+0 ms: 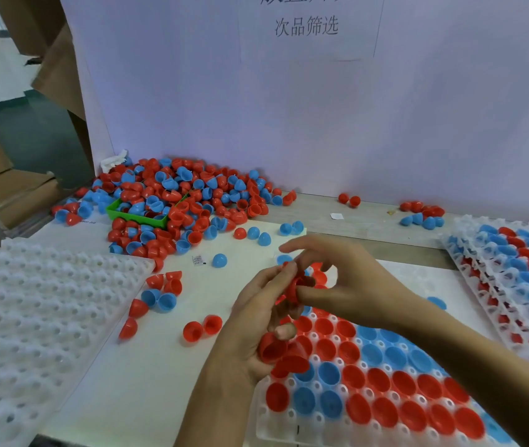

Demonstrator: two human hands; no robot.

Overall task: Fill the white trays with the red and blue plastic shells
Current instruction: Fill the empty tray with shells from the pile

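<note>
— Shells: where are they?
— My left hand (256, 321) cups several red shells (280, 353); my right hand (337, 279) pinches one red shell (295, 287) by its rim above the half-filled white tray (263, 424).
— Handling?
— Light, stiff, slippery, I'd judge; the rim is the place to grip. The loose pile (176, 198) sits further back on the worktop (147, 382).

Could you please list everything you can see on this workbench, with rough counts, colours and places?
Loose shells: large pile, red and blue, back left.
Green bin: one, within the pile.
Empty trays: white stack, left.
Tray being filled: one, white, front right.
Filled trays: stack, right.
Backboard: one, white, behind.
Left hand: holds several red shells.
Right hand: pinches a red shell.
</note>
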